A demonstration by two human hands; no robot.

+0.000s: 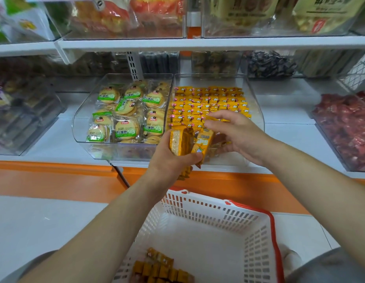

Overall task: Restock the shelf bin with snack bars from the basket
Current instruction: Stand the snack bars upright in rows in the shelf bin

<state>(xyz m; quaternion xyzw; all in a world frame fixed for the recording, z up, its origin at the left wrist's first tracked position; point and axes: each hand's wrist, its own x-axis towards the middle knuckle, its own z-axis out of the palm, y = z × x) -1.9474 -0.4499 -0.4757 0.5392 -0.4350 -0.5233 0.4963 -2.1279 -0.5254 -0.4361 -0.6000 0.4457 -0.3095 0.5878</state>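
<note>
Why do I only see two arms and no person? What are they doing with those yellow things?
The camera sits on the person's head and looks down, so you only see their arms. This is a shop shelf. The left hand grips a stack of yellow snack bars. The right hand reaches to that stack above the clear bin, which is packed with the same bars. I cannot tell if it holds one. Below is a white basket with a few more bars inside. Round cookies sit in the bin next door.

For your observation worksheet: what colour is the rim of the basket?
Red: the basket rim tops white slatted walls, clearest in the head view.
</note>
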